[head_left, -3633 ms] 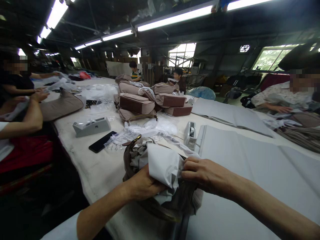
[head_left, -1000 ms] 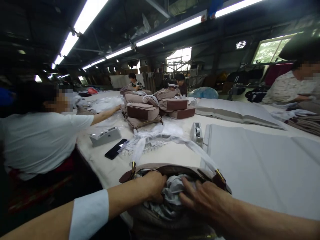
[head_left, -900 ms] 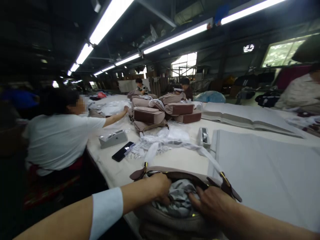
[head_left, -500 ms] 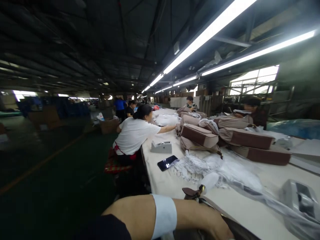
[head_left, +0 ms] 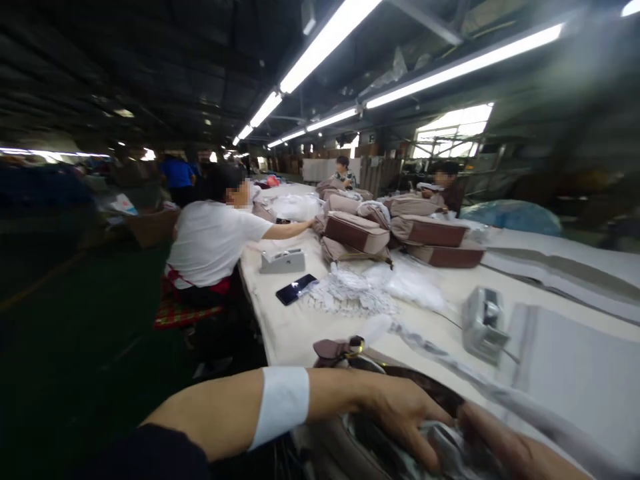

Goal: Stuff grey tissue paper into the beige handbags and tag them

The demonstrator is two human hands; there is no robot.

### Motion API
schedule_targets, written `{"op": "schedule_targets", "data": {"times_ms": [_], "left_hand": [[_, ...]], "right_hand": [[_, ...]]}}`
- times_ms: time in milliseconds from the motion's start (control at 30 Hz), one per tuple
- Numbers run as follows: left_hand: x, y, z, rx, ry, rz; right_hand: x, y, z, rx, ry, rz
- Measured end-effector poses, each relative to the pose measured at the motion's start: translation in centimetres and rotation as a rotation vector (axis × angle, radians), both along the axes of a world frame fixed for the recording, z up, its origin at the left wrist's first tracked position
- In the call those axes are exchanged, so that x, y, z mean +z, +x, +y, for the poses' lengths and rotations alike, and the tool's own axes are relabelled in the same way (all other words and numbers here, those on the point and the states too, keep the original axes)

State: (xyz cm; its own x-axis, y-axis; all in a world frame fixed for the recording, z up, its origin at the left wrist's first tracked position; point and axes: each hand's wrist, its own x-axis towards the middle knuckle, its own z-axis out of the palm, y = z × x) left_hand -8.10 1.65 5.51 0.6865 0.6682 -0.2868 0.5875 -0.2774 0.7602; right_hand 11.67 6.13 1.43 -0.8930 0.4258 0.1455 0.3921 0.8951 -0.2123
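Observation:
A brown bag [head_left: 327, 450] lies in front of me at the near edge of the table, with a dark strap end and a brass-coloured fitting at its far corner. My left hand [head_left: 400, 407] reaches over its opening, fingers spread and pointing down. Crumpled grey-white material [head_left: 443, 437] shows at the bag's mouth, under and beside those fingers. My right hand [head_left: 505, 440] comes in from the lower right, on the far side of that material; motion smears its fingers. A pale band wraps my left forearm.
The white table [head_left: 280, 330] bears a phone [head_left: 296, 289], tape dispensers [head_left: 283, 261] [head_left: 484, 323], a heap of white tags [head_left: 350, 293] and stacked brown bags [head_left: 357, 230]. A co-worker in a white shirt [head_left: 215, 233] sits at the left edge, arm stretched to the stack. Others work farther back.
My view has swung right and down. My left hand now shows fully over the bag, and my right hand has come into view. The co-worker's arm still reaches to the stack.

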Motion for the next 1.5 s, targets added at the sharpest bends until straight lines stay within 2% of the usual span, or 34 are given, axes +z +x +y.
{"op": "schedule_targets", "data": {"times_ms": [67, 133, 233, 300, 400, 467, 500, 600, 633, 700, 767, 833, 867, 933, 1000, 1033, 1100, 1200, 1267, 1333, 1400, 1467, 1500], "left_hand": [[1.6, -0.4, -1.4, 0.004, -0.001, 0.02], [2.5, -0.6, -2.2, 0.02, 0.037, 0.158], [2.5, -0.1, -2.3, 0.144, 0.076, 0.54], [2.0, 0.4, -2.0, 0.224, 0.074, 0.678], [1.7, 0.9, -1.8, 0.282, 0.129, 0.684], [2.4, 0.8, -2.4, 0.277, 0.235, 0.637], [2.9, 0.5, -3.0, 0.247, 0.325, 0.605], [4.2, -0.5, -4.6, 0.097, 0.59, 0.588], [4.3, -0.9, -5.0, 0.048, 0.621, 0.65], [4.0, -1.4, -5.1, -0.012, 0.561, 0.84], [3.3, -1.6, -4.6, -0.047, 0.445, 0.998], [2.8, -1.8, -4.1, -0.061, 0.396, 1.043], [2.6, -2.0, -4.0, -0.064, 0.44, 1.017], [2.1, -2.6, -4.0, -0.068, 0.626, 0.906], [1.5, -3.5, -4.2, -0.086, 0.8, 0.802], [1.1, -3.8, -4.2, -0.098, 0.835, 0.787], [0.5, -4.4, -4.1, -0.119, 0.8, 0.824], [0.2, -4.8, -3.5, -0.147, 0.697, 0.874], [0.3, -4.9, -3.4, -0.159, 0.814, 0.779], [0.1, -5.0, -3.6, -0.117, 1.074, 0.593], [-0.5, -5.1, -4.0, -0.044, 1.252, 0.458], [-1.5, -5.1, -4.2, -0.031, 1.276, 0.44], [-2.0, -5.1, -4.2, -0.058, 1.251, 0.459]], "right_hand": [[2.9, 1.7, -1.8, -0.078, -0.142, -0.177], [6.1, 0.9, -3.4, -0.195, -0.222, -0.381], [9.6, -2.2, -4.7, -0.308, -0.171, -0.634], [10.6, -3.6, -5.2, -0.341, -0.169, -0.755], [10.1, -3.5, -5.6, -0.398, -0.167, -0.8], [9.0, -2.0, -5.8, -0.422, -0.049, -0.75], [8.3, -1.1, -5.9, -0.402, 0.065, -0.702], [6.0, 1.5, -6.2, -0.159, 0.49, -0.458], [5.3, 2.0, -6.3, -0.072, 0.592, -0.373], [4.5, 2.4, -6.3, 0.021, 0.684, -0.32], [4.4, 2.1, -6.1, 0.013, 0.643, -0.431], [5.0, 1.7, -6.0, -0.019, 0.6, -0.52], [5.4, 1.7, -6.1, -0.032, 0.609, -0.51], [6.0, 2.1, -6.5, -0.018, 0.675, -0.403], [6.2, 2.9, -6.9, 0.018, 0.722, -0.306], [6.1, 3.3, -6.9, 0.02, 0.712, -0.298], [5.9, 3.9, -6.7, 0.018, 0.621, -0.359], [6.0, 4.4, -5.8, 0.074, 0.386, -0.507], [6.5, 4.4, -5.6, 0.06, 0.322, -0.545], [7.0, 4.2, -6.0, -0.023, 0.382, -0.515], [7.1, 3.9, -6.6, -0.041, 0.467, -0.449], [6.6, 3.7, -6.6, -0.006, 0.462, -0.444], [6.1, 3.5, -6.3, 0.012, 0.408, -0.48]]}}
